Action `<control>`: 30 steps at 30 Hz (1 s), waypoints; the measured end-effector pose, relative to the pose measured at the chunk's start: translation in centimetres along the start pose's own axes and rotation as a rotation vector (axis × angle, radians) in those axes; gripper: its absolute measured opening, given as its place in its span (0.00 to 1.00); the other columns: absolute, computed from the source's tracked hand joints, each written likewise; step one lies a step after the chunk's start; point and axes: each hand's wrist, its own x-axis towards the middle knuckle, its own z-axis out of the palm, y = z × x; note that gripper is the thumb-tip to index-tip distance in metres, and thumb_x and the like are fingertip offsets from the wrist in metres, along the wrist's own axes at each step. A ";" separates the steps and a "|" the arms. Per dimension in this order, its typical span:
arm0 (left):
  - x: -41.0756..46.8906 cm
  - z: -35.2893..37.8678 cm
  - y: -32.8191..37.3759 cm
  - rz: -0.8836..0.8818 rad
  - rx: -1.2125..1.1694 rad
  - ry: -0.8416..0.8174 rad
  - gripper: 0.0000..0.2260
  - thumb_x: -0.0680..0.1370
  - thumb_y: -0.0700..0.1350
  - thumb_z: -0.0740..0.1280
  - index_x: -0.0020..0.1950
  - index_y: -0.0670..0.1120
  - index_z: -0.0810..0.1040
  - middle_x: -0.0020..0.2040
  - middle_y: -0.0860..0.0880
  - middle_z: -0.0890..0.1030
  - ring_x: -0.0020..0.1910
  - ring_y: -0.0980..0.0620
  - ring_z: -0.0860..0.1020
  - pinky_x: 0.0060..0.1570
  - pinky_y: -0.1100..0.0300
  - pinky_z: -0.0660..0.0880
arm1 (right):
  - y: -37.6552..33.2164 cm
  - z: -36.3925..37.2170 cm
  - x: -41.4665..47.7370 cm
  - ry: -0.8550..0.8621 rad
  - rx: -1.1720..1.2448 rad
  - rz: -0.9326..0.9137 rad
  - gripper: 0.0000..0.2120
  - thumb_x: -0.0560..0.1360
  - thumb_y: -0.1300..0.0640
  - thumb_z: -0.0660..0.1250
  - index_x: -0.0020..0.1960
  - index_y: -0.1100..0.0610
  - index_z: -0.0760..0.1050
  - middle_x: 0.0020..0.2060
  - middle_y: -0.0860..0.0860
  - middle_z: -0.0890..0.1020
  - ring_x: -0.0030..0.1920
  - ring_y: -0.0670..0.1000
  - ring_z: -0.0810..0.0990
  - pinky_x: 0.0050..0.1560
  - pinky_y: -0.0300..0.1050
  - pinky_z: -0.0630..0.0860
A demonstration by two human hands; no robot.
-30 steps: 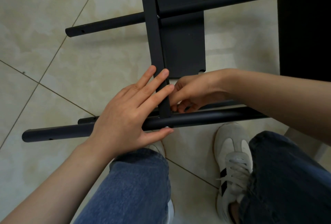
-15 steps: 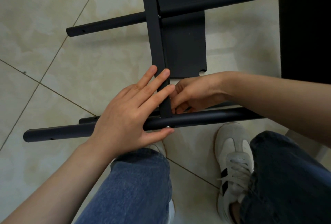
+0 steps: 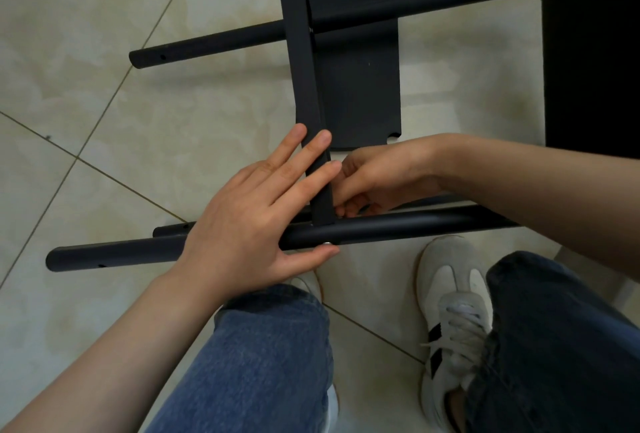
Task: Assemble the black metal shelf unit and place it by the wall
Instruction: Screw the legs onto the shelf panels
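- Head view: the black shelf frame (image 3: 121,254) lies on the tile floor (image 3: 104,120), just in front of the person's knees. It does not look all built yet, and no wall shows.
- The near tube (image 3: 415,224) runs from left to right. A flat bar (image 3: 301,51) crosses over it and goes up to the far tube (image 3: 225,41).
- The left hand (image 3: 249,224) lies flat and wide where the flat bar meets the near tube. Its fingers are straight and press down. The thumb sits at the tube's near side, right by a small silver screw head (image 3: 326,243).
- The right hand (image 3: 377,179) is on the other side of the flat bar, touching it. Its fingers are curled in close at the joint. What they pinch, if anything, is hidden, so it cannot be told.
- The frame looks hard and stiff. It should not bend or squash. It is long, so it may swing or tip when lifted, and it is likely a bit heavy.
- The paint looks smooth, so a round tube may roll or slip in a loose hand.
- A good place to hold is on the tubes, close to a joint, one hand on each side. The flat bar's thin edges may be sharp, so its flat face is safer to press.
- A flat panel (image 3: 360,61) lies on the floor under the bar.
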 end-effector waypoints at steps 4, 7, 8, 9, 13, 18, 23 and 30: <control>0.0 0.0 0.0 0.000 0.005 0.000 0.35 0.78 0.62 0.67 0.77 0.43 0.68 0.81 0.44 0.60 0.81 0.45 0.56 0.67 0.52 0.70 | 0.2 0.2 0.0 0.027 0.020 0.007 0.07 0.79 0.62 0.66 0.44 0.59 0.82 0.42 0.56 0.79 0.46 0.54 0.76 0.59 0.51 0.72; 0.0 0.1 0.1 -0.002 0.000 0.006 0.34 0.78 0.62 0.67 0.77 0.43 0.68 0.81 0.44 0.60 0.81 0.46 0.56 0.67 0.53 0.70 | 0.1 0.5 -0.1 0.064 0.018 0.000 0.09 0.78 0.63 0.66 0.40 0.58 0.81 0.36 0.53 0.78 0.41 0.51 0.76 0.55 0.50 0.72; 0.0 0.1 0.1 -0.001 -0.001 0.006 0.35 0.78 0.63 0.67 0.77 0.43 0.68 0.81 0.44 0.60 0.81 0.46 0.56 0.67 0.53 0.70 | 0.1 0.7 -0.2 0.082 0.008 -0.008 0.09 0.78 0.63 0.66 0.40 0.58 0.80 0.36 0.53 0.78 0.41 0.51 0.76 0.55 0.49 0.72; 0.0 0.1 0.1 -0.001 -0.002 0.004 0.35 0.77 0.63 0.67 0.77 0.43 0.68 0.81 0.45 0.60 0.81 0.47 0.55 0.68 0.53 0.70 | 0.1 0.8 -0.3 0.102 0.003 -0.014 0.08 0.78 0.63 0.66 0.40 0.58 0.80 0.36 0.53 0.78 0.41 0.52 0.76 0.54 0.49 0.72; 0.0 0.0 0.1 -0.004 -0.021 -0.003 0.35 0.77 0.64 0.66 0.78 0.44 0.67 0.82 0.46 0.59 0.82 0.48 0.54 0.68 0.51 0.71 | 0.0 1.4 -1.0 0.172 -0.057 -0.037 0.08 0.78 0.60 0.67 0.42 0.58 0.80 0.35 0.52 0.80 0.39 0.51 0.78 0.49 0.47 0.75; 0.1 -1.1 0.5 -0.017 -0.034 0.005 0.36 0.77 0.66 0.64 0.77 0.45 0.68 0.81 0.48 0.61 0.81 0.50 0.56 0.67 0.48 0.74 | -0.9 2.6 -2.8 0.290 -0.252 -0.080 0.08 0.78 0.61 0.64 0.43 0.57 0.79 0.37 0.51 0.82 0.39 0.48 0.79 0.44 0.43 0.76; -0.4 -1.8 1.0 -0.004 0.026 0.062 0.32 0.76 0.65 0.64 0.73 0.45 0.74 0.77 0.47 0.69 0.78 0.49 0.65 0.59 0.52 0.79 | -2.5 3.6 -4.8 0.361 -0.578 -0.095 0.05 0.77 0.54 0.68 0.44 0.52 0.81 0.40 0.47 0.82 0.43 0.47 0.79 0.48 0.43 0.74; -2.0 -3.2 2.4 -0.166 -0.013 0.058 0.27 0.75 0.59 0.69 0.71 0.47 0.77 0.71 0.52 0.76 0.63 0.51 0.80 0.51 0.52 0.83 | -2.2 6.3 -6.7 0.394 -0.945 -0.025 0.10 0.78 0.50 0.67 0.56 0.54 0.78 0.45 0.49 0.80 0.45 0.50 0.77 0.40 0.36 0.71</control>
